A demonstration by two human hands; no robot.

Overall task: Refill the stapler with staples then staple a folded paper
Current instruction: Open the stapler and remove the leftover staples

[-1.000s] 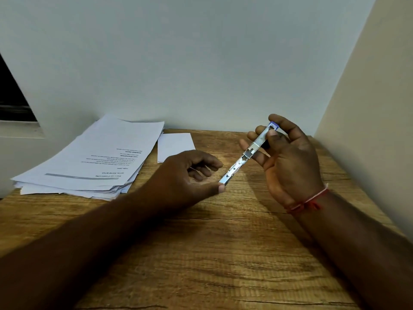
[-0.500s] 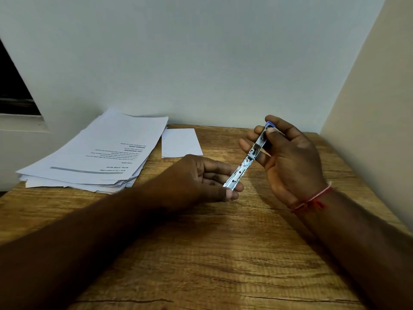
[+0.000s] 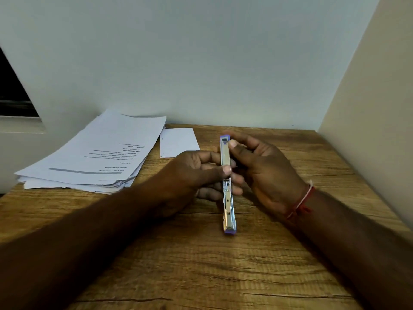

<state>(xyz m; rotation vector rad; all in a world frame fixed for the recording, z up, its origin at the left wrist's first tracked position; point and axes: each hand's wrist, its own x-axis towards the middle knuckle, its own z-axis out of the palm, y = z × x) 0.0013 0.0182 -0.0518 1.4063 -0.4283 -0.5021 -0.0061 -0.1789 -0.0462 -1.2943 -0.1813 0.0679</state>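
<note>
Wood-grain desk (image 3: pixel 201 265) in a pale-walled corner, partway through refilling. Holding a slim chrome stapler (image 3: pixel 227 198) with purple ends lengthwise over the middle of the desk, far end raised between both hands and near end pointing back toward the camera, low over the wood; touching it or not, impossible to tell. Pinching the middle of the metal body with the left hand (image 3: pixel 192 175), thumb pressing on top and fingers curled underneath. Gripping the far end with the right hand (image 3: pixel 263 171), thumb lying beside the purple tip and fingers wrapping behind.

Judging it light, rigid and slick: narrow polished metal, likely twisting or slipping under a loose pinch, probably carrying a sprung part ready to snap back. Best taking hold by the flat sides near the middle and at the plastic end, keeping fingertips out of the open channel.

Seeing no loose staples anywhere. Leaving a small folded paper (image 3: pixel 178 142) flat on the desk just beyond the hands, beside a fanned stack of printed sheets (image 3: pixel 96 155) at far left. Wearing a red thread (image 3: pixel 301 202) at the right wrist.
</note>
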